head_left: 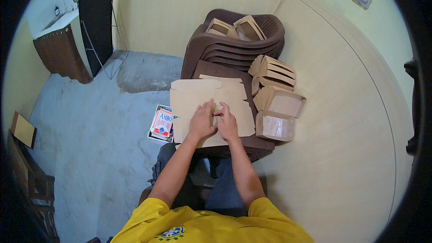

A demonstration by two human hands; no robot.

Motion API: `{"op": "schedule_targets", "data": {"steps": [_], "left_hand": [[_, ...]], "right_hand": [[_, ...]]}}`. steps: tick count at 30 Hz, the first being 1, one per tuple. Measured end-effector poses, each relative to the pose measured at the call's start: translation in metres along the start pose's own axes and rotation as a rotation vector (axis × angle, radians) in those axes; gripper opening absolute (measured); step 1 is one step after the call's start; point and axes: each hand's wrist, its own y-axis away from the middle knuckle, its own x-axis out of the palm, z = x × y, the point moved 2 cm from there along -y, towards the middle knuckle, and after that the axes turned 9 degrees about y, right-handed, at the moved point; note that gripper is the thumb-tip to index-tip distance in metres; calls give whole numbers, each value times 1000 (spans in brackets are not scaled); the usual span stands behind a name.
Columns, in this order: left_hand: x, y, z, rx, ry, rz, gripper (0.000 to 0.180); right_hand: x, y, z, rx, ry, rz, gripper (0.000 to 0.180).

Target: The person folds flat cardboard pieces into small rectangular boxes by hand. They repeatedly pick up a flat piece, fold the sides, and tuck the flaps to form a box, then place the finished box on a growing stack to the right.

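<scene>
A flat, die-cut sheet of tan cardboard [189, 101] with notched flaps along its edges lies before me, over a brown plastic chair [213, 69]. My left hand [203, 120] rests flat on the middle of the sheet, fingers stretched out and close together. Just to its right, my right hand [227, 121] touches the cardboard with fingers partly bent and thumb toward the left hand. A small slit or crease in the card shows between the fingertips. Neither hand visibly holds anything.
Several nested brown chairs [216, 48] stand ahead, with folded cardboard boxes [248, 29] on top. More windowed boxes [277, 123] and a stack of folded ones [274, 69] sit at the right against the wall. A white box [161, 123] of small items is at the left.
</scene>
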Motion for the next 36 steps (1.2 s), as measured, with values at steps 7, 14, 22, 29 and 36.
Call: {"op": "schedule_targets", "data": {"steps": [7, 14, 22, 29, 36], "left_hand": [[11, 1, 12, 94, -154, 42, 77], [13, 3, 16, 99, -249, 102, 78], [9, 1, 4, 41, -130, 37, 91], [2, -12, -22, 2, -238, -47, 111], [17, -16, -25, -111, -270, -236, 80]], "right_hand": [[-7, 31, -7, -185, 200, -60, 74], [3, -10, -2, -106, 500, 91, 92], [-42, 46, -26, 12, 346, -137, 62], [-63, 90, 5, 154, 495, -52, 40], [-30, 48, -24, 232, 111, -271, 34]]}}
